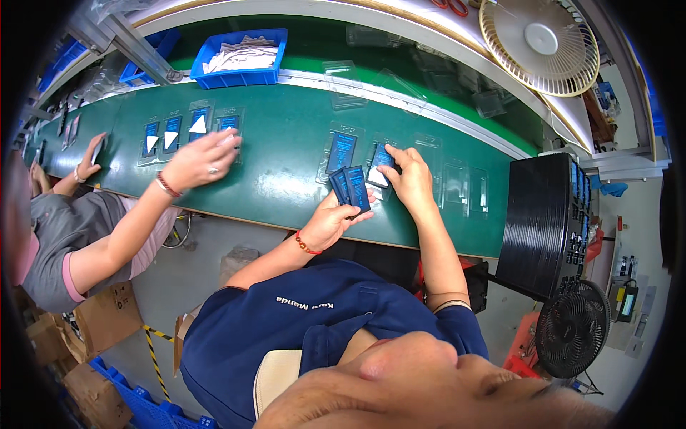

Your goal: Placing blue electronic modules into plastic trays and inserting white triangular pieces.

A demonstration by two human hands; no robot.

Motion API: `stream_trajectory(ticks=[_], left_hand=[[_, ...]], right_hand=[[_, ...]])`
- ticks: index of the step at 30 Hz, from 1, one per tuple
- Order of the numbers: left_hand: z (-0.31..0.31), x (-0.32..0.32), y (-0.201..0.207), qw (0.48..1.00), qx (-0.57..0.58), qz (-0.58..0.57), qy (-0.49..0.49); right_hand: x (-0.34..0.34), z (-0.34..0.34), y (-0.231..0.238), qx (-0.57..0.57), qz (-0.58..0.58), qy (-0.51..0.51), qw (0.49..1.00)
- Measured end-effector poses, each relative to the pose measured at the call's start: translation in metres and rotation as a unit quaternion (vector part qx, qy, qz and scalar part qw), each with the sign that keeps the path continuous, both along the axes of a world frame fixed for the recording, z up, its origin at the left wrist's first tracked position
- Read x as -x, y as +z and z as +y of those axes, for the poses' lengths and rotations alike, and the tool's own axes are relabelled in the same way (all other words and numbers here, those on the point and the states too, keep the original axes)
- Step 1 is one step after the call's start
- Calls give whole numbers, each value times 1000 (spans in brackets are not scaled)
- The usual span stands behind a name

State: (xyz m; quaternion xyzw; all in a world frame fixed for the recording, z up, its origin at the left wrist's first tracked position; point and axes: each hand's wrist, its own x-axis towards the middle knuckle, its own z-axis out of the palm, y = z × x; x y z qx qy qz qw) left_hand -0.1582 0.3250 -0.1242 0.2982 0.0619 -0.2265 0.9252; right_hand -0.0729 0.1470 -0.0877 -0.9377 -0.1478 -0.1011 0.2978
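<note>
A small fan of flat dark phone batteries with blue print (356,188) is gripped in my left hand (330,225), above the table's near edge. Just right of them, the fingers of my right hand (410,176) pinch another battery (381,159) at a clear plastic blister tray; a white patch shows at its lower end. Whether that battery is fully seated, I cannot tell. To its left lies a clear tray with a battery in it (344,149). Clear trays without batteries (457,184) lie right of my right hand.
A co-worker's hand (207,156) reaches over several trayed batteries (171,134) with white triangles at the left. Another hand (88,159) is farther left. Behind stand a blue bin of pale cloths (239,77) and a fan (541,39). Black stacked trays (537,222) border the right.
</note>
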Motion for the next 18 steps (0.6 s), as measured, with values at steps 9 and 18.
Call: stream_trajectory(ticks=[9, 18], left_hand=[[-6, 5, 5, 999, -26, -15, 12], [-14, 2, -1, 984, -166, -65, 26]], right_hand=[[10, 6, -8, 148, -35, -21, 988], [47, 6, 15, -406, 263, 74, 872]])
